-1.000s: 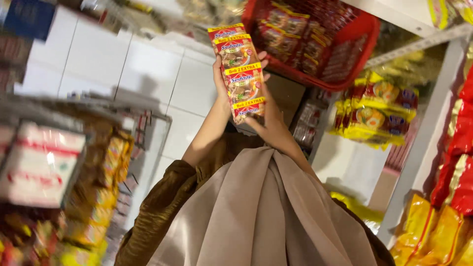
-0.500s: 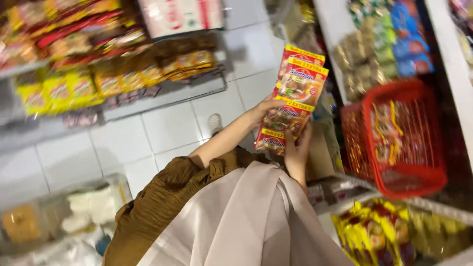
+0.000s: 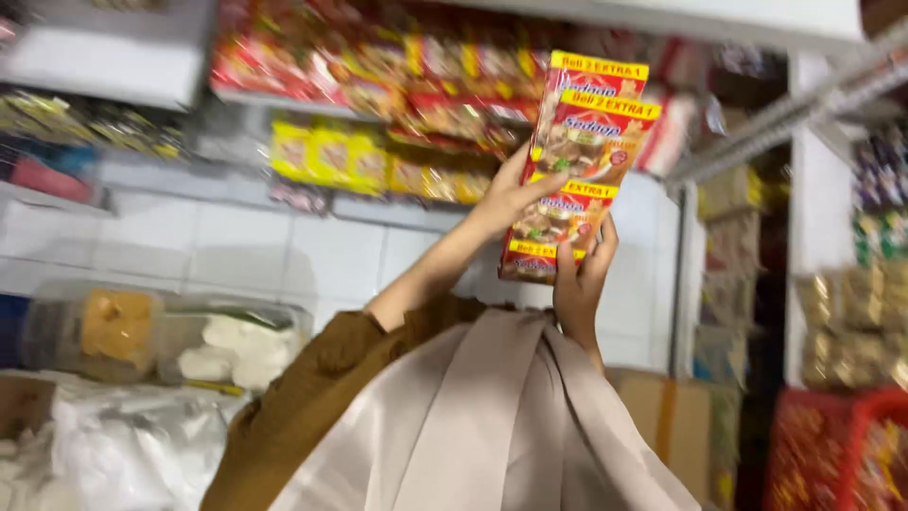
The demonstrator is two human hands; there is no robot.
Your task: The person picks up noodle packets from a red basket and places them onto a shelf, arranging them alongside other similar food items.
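Note:
Both hands hold a strip of red and yellow snack packets (image 3: 579,161) raised in front of me. My left hand (image 3: 511,194) grips its left edge near the middle, the arm in a brown sleeve. My right hand (image 3: 582,284) holds the strip's lower end from below. A beige cloth (image 3: 501,416) hangs from my head at the bottom of the view. Behind the packets, shelves (image 3: 378,95) carry rows of red and yellow packaged goods.
White floor tiles (image 3: 236,251) lie between the shelves. Clear plastic bins with yellow and white goods (image 3: 161,336) sit at the left. A red basket (image 3: 832,445) full of packets stands at the bottom right, beside a cardboard box (image 3: 676,416) and a white shelf post (image 3: 813,218).
The view has swung round: the red basket went from the top to the bottom right. Both hands kept hold of the packet strip, which stays raised before me.

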